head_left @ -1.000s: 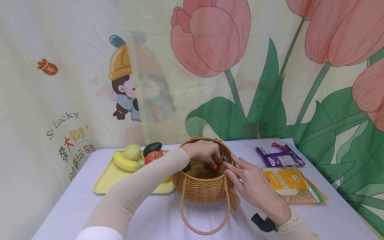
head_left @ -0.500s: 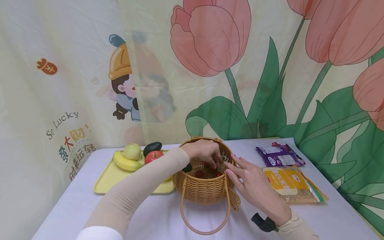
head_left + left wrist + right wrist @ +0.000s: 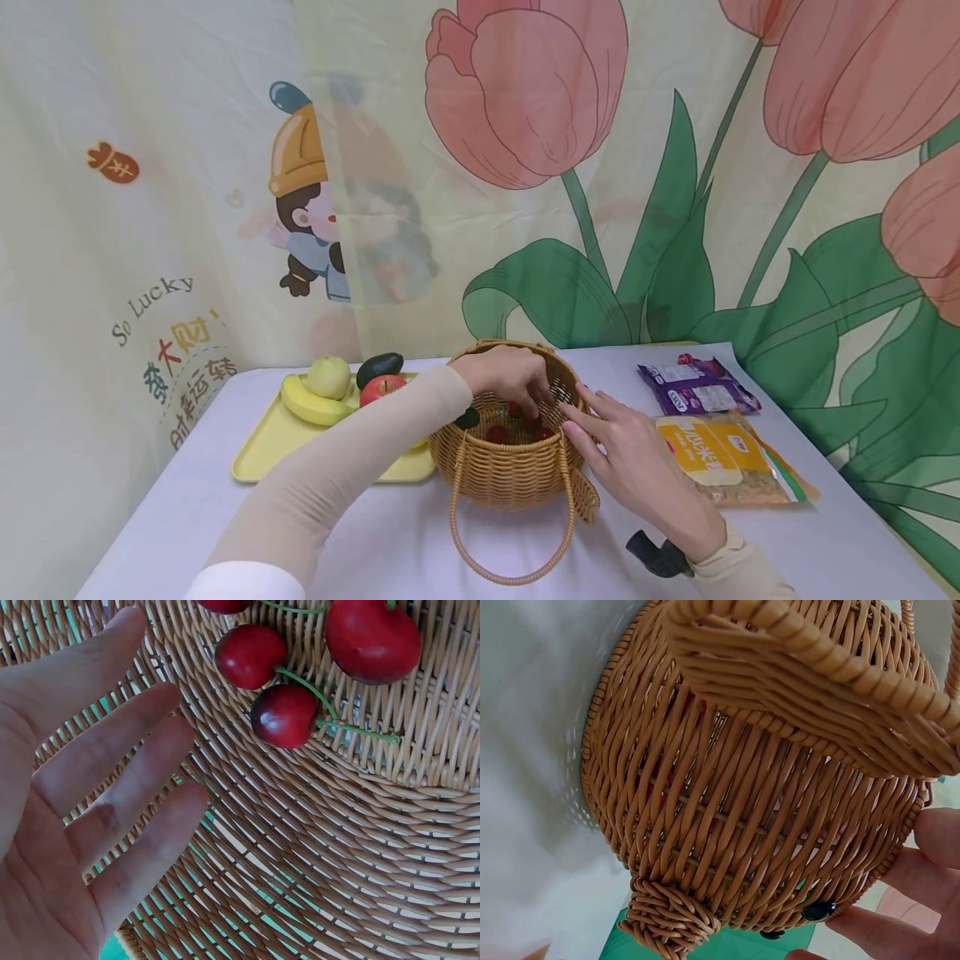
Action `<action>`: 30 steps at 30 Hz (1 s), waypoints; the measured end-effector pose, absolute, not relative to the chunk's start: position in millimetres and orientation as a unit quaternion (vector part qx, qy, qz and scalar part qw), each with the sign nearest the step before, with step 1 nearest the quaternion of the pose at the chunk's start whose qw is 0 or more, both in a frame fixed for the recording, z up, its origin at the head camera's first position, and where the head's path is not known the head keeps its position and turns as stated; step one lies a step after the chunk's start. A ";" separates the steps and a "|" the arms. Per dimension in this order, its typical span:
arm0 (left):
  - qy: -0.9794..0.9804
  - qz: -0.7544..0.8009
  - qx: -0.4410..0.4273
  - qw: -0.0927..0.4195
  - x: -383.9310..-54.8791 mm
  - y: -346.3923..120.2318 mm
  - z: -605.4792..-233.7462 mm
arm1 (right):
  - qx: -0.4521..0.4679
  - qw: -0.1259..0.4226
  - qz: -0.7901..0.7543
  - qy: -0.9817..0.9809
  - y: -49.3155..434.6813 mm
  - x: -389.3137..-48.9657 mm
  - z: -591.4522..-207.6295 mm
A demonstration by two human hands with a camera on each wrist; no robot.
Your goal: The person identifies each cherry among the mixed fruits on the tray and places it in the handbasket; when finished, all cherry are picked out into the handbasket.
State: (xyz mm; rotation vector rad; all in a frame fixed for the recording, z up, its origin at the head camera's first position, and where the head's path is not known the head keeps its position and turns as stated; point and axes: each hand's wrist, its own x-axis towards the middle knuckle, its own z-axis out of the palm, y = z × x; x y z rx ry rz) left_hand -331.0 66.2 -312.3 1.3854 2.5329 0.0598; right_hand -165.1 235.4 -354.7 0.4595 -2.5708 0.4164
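A woven wicker basket stands on the white table, its looped handle hanging forward. My left hand reaches down inside it. In the left wrist view that hand has its fingers spread and relaxed, with nothing between them. Several red cherries with green stems lie on the basket's woven bottom, apart from the fingers. My right hand touches the basket's right rim with extended fingers. In the right wrist view its fingertips rest along the rim, near a black bead on the wicker.
On the left, a yellow tray carries a banana, a pale green round fruit, a red apple and a dark avocado. On the right lie a purple packet and a yellow packet. A printed curtain hangs behind.
A second ago red showed at my left fingertips; those fingers have let the cherry go, and cherries show below them in the basket. The right hand stays on the rim.
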 end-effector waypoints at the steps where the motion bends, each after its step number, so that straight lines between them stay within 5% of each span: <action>1: 0.870 0.020 0.476 0.126 -331.2 66.1 -311.9 | 0.169 0.246 0.153 -0.942 235.1 -165.4 -354.5; 19: 0.862 0.034 0.502 0.066 -334.5 54.8 -265.1 | 0.165 0.234 0.142 -0.948 233.6 -163.3 -354.0; 30: 0.866 0.154 0.475 0.010 -333.7 -26.5 -235.4 | 0.150 0.222 0.156 -0.951 232.3 -162.4 -352.0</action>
